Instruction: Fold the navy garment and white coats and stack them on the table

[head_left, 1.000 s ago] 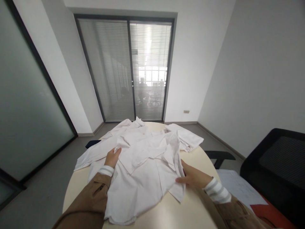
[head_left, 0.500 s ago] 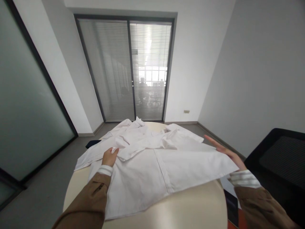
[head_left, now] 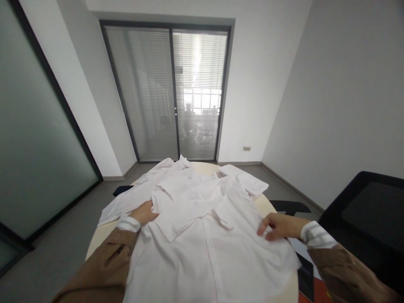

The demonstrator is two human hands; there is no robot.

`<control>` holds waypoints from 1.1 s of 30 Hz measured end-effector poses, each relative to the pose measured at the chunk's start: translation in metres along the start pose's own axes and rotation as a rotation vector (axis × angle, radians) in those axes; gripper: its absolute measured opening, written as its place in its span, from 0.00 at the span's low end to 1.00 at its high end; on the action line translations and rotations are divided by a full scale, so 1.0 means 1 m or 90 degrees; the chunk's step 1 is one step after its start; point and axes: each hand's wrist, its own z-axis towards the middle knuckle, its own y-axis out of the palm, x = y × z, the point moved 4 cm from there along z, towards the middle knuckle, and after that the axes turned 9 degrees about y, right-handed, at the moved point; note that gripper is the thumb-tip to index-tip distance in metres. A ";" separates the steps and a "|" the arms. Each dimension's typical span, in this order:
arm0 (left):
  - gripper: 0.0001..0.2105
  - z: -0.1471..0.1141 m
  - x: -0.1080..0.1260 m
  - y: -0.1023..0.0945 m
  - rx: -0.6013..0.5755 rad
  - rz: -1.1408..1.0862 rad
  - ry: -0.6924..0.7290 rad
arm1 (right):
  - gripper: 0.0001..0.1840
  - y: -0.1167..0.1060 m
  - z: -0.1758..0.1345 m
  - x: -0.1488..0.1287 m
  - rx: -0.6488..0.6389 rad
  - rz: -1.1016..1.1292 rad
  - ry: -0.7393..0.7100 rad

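Observation:
A white button-up shirt (head_left: 195, 244) lies spread over the round table, its button strip running toward me and its lower part draped over the near edge. At its left side my left hand (head_left: 145, 213) is closed on the fabric, thumb showing and the other fingers partly hidden. My right hand (head_left: 282, 226) is over the shirt's right side, fingers loosely bent and apart, with no cloth visible between them. Folds and a loose flap of white cloth lie across the middle. White sleeves spread toward the far left and far right.
The cream round table (head_left: 268, 206) shows at its rim. To the right stands a black mesh chair (head_left: 369, 219). Below the right table edge are a dark flat object (head_left: 305, 277) and something red (head_left: 311, 294). A dark item (head_left: 122, 190) pokes out at the far left.
The shirt's lower part has come toward me and now hangs over the near edge. My right hand has drawn inward and down, its fingers now bent. My left hand has shifted slightly down.

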 end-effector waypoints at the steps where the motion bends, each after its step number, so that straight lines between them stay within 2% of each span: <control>1: 0.19 -0.004 0.000 -0.004 -0.071 -0.016 0.018 | 0.20 0.008 -0.005 -0.003 -0.076 -0.023 0.023; 2: 0.19 -0.009 -0.002 -0.008 -0.131 -0.032 0.017 | 0.21 0.014 -0.011 -0.006 -0.143 -0.035 0.039; 4: 0.21 -0.016 -0.012 -0.020 -0.212 -0.045 -0.061 | 0.25 0.019 -0.020 -0.011 -0.227 -0.027 0.041; 5: 0.23 -0.018 -0.017 -0.025 -0.241 -0.050 -0.106 | 0.27 0.017 -0.022 -0.012 -0.237 -0.011 0.025; 7: 0.27 -0.014 -0.024 -0.034 -0.271 -0.071 -0.152 | 0.31 0.007 -0.020 -0.015 -0.202 0.032 -0.029; 9: 0.32 -0.002 -0.027 -0.042 -0.225 -0.081 -0.160 | 0.35 -0.011 -0.010 -0.019 -0.091 0.077 -0.101; 12: 0.38 0.026 -0.028 -0.050 -0.007 -0.046 -0.184 | 0.37 -0.039 0.009 -0.034 0.173 0.107 -0.183; 14: 0.37 0.044 -0.021 -0.046 0.109 -0.039 -0.134 | 0.34 -0.051 0.017 -0.052 0.364 0.069 -0.240; 15: 0.35 0.052 -0.017 -0.041 0.126 -0.047 -0.093 | 0.34 -0.053 0.019 -0.062 0.440 0.026 -0.269; 17: 0.32 0.063 -0.008 -0.026 0.108 -0.060 -0.026 | 0.34 -0.052 0.025 -0.081 0.523 -0.087 -0.304; 18: 0.29 0.066 -0.005 -0.018 0.086 -0.056 -0.003 | 0.34 -0.049 0.029 -0.087 0.526 -0.141 -0.305; 20: 0.21 0.068 -0.001 -0.005 0.043 -0.031 0.022 | 0.29 -0.042 0.037 -0.093 0.477 -0.200 -0.283; 22: 0.12 0.066 -0.003 0.004 -0.004 -0.001 0.020 | 0.22 -0.033 0.044 -0.090 0.387 -0.193 -0.252; 23: 0.11 0.065 -0.006 0.007 -0.032 0.015 0.004 | 0.20 -0.028 0.047 -0.086 0.327 -0.181 -0.239; 26: 0.19 0.065 -0.017 0.008 -0.090 0.064 -0.049 | 0.14 -0.007 0.054 -0.070 0.109 -0.142 -0.170; 28: 0.21 0.070 -0.023 0.004 -0.081 0.097 -0.075 | 0.12 0.002 0.056 -0.061 0.008 -0.114 -0.125; 30: 0.19 0.078 -0.027 0.000 -0.046 0.130 -0.092 | 0.19 0.001 0.060 -0.059 0.002 -0.087 -0.123; 33: 0.16 0.094 -0.026 0.002 0.007 0.160 -0.086 | 0.25 -0.015 0.071 -0.064 0.128 -0.044 -0.120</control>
